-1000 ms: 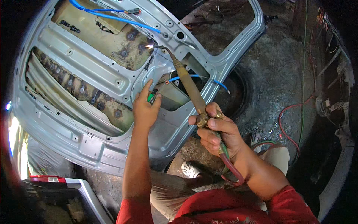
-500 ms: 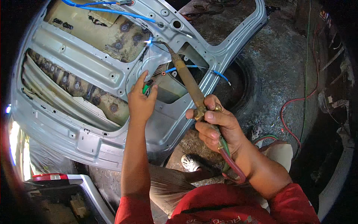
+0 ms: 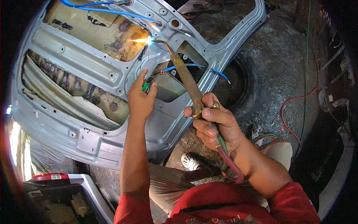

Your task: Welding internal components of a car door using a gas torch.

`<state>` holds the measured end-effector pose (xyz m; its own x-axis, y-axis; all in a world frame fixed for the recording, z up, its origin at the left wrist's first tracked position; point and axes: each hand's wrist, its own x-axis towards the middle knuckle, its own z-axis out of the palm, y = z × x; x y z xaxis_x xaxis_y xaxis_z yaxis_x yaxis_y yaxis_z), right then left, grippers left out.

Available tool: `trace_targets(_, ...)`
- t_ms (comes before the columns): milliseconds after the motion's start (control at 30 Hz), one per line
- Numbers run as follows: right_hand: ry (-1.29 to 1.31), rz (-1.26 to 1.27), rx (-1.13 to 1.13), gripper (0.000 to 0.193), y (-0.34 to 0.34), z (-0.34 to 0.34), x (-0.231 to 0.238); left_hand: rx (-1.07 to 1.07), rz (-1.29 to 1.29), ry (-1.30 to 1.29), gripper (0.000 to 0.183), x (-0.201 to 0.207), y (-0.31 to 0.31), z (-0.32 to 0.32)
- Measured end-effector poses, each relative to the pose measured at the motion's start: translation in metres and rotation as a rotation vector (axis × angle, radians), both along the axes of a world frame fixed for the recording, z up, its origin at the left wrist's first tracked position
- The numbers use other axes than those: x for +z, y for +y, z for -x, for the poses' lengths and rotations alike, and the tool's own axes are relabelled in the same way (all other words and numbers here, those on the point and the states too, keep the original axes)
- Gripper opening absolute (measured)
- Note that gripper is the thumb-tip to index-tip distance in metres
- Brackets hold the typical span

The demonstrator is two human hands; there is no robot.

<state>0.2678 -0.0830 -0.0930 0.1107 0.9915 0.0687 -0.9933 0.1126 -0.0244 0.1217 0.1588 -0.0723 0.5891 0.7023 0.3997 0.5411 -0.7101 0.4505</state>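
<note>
My right hand [image 3: 216, 123] is closed around the valve end of a brass gas welding torch [image 3: 188, 80], its bent tip pointing up and left. At the tip a bright flame [image 3: 147, 40] meets the silver car door panel [image 3: 93, 59] beside a large opening. My left hand [image 3: 141, 97] rests over the panel below the flame, fingers curled about a green-and-black handled tool [image 3: 146, 85]. Most of that tool is hidden by the palm. A thin wire or rod runs from near its fingertips up toward the flame.
Blue cables [image 3: 115, 12] cross the panel's top, and a shorter blue cable [image 3: 186, 65] lies over its right opening. A tyre [image 3: 242, 82] sits under the panel's right edge. Red hose [image 3: 292, 98] trails over the floor at right. A tailgate-like part with a red lamp [image 3: 50, 177] stands lower left.
The small bluish flame has grown into a larger orange-yellow one streaming left over the opening. Torch and right hand have shifted slightly up and left. My left hand stays almost in place.
</note>
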Motion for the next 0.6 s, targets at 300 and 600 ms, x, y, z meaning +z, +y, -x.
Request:
trace_targets(300, -0.009, -0.035, -0.012, 0.019, 0.000, -0.004, 0.002, 0.049, -0.030, 0.039, 0.054, -0.002, 0.000, -0.003)
trace_targets(600, -0.095, -0.042, 0.018, 0.020, -0.011, 0.002, 0.014, -0.001, 0.033, -0.298, 0.047, 0.032, -0.007, -0.010)
